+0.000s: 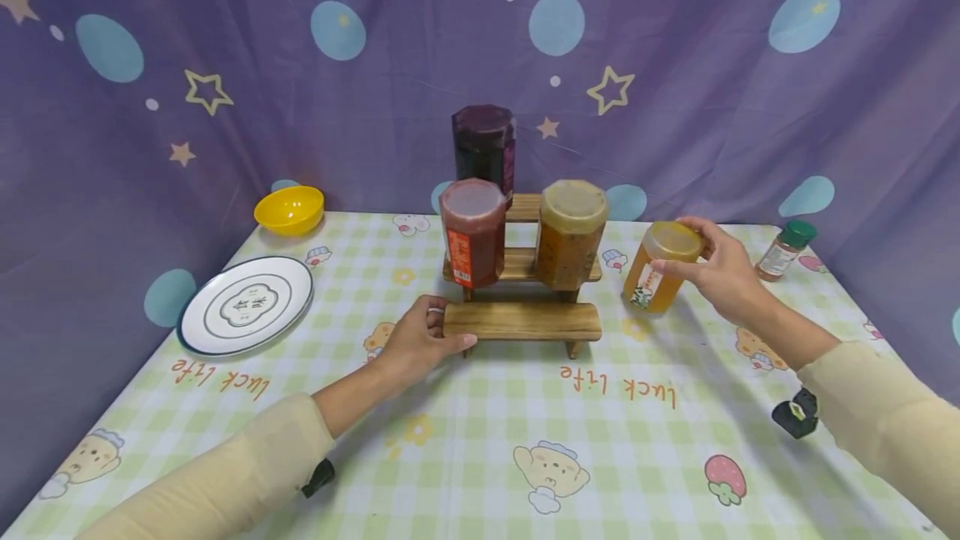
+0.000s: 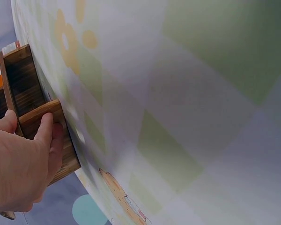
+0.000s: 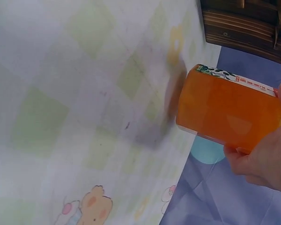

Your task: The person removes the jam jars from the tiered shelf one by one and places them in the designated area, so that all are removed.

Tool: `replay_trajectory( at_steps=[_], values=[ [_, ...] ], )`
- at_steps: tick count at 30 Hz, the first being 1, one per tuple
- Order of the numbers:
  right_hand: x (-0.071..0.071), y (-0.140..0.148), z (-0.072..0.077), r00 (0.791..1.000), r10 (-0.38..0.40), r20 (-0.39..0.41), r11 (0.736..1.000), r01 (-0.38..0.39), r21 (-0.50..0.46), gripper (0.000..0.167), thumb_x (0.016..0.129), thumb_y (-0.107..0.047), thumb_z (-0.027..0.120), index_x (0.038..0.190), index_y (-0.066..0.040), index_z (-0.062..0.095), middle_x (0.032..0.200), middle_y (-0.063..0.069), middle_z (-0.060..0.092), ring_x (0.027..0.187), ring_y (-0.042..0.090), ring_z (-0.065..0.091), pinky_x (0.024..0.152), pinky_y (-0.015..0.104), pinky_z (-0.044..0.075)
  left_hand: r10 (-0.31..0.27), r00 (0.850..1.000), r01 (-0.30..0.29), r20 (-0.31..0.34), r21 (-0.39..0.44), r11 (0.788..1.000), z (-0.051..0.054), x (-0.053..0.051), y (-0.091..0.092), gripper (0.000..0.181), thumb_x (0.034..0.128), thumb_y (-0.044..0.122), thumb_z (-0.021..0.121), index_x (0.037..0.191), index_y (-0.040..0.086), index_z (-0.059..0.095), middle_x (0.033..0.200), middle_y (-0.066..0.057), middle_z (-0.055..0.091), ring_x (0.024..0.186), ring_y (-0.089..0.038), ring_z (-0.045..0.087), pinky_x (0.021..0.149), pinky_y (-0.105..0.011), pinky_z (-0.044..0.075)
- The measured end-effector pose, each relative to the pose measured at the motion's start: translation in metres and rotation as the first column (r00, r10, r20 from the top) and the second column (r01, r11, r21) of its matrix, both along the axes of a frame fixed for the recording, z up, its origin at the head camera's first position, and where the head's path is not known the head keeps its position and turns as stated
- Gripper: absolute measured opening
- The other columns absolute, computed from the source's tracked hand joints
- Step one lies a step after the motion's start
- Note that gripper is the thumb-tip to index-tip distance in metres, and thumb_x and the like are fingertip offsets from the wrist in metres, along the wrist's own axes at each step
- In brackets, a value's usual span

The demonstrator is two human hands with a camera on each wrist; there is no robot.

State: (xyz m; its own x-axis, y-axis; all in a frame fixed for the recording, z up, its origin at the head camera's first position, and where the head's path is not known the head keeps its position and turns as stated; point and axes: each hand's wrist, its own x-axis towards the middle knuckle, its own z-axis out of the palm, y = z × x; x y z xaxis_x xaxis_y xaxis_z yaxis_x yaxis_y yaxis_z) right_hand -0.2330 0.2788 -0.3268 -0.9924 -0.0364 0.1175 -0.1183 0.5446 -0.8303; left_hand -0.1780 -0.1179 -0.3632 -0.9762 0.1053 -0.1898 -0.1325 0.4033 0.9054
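A three-step wooden rack (image 1: 521, 322) stands mid-table. The left hand (image 1: 423, 342) grips the left end of its lowest step; in the left wrist view that hand (image 2: 25, 159) has its fingers on the rack's side (image 2: 61, 136). Fingers and thumb of the right hand (image 1: 723, 269) hold an orange jar (image 1: 660, 273) near its lid, right of the rack. The right wrist view shows the jar (image 3: 229, 110) tilted, the right hand (image 3: 267, 159) around its top. A red jar (image 1: 474, 232) and an amber jar (image 1: 572, 232) sit on the middle step, a dark jar (image 1: 483, 148) on the top one.
A yellow bowl (image 1: 291, 211) is at the back left, with a white plate (image 1: 217, 298) in front of it. A small green-capped bottle (image 1: 783, 252) stands at the back right. A purple curtain (image 1: 420, 65) hangs behind the table.
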Motion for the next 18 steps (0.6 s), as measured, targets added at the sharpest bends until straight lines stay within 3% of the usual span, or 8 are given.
replay_trajectory(
  at_steps=[7,18],
  values=[
    [0.0,0.003,-0.007,1.0,0.006,-0.007,1.0,-0.005,0.018,0.081,0.086,-0.03,0.075,0.149,-0.007,0.03,0.134,0.015,0.046,0.118,0.024,0.045,0.077,0.012,0.042,-0.003,1.0,0.003,-0.001,0.003,1.0,0.0,0.0,0.0,0.07,0.081,0.021,0.08,0.136,0.008,0.039,0.126,-0.014,0.053,0.107,-0.025,0.052,0.082,-0.032,0.047],
    [0.0,0.004,-0.011,1.0,0.014,-0.007,1.0,-0.014,-0.012,0.082,0.084,-0.028,0.077,0.149,-0.007,0.03,0.133,0.014,0.046,0.113,0.018,0.048,0.076,0.012,0.045,-0.003,1.0,0.003,0.008,0.017,1.0,0.0,0.0,0.0,0.071,0.0811,0.021,0.079,0.137,0.008,0.038,0.13,-0.014,0.052,0.114,-0.026,0.052,0.087,-0.035,0.048]
  ],
)
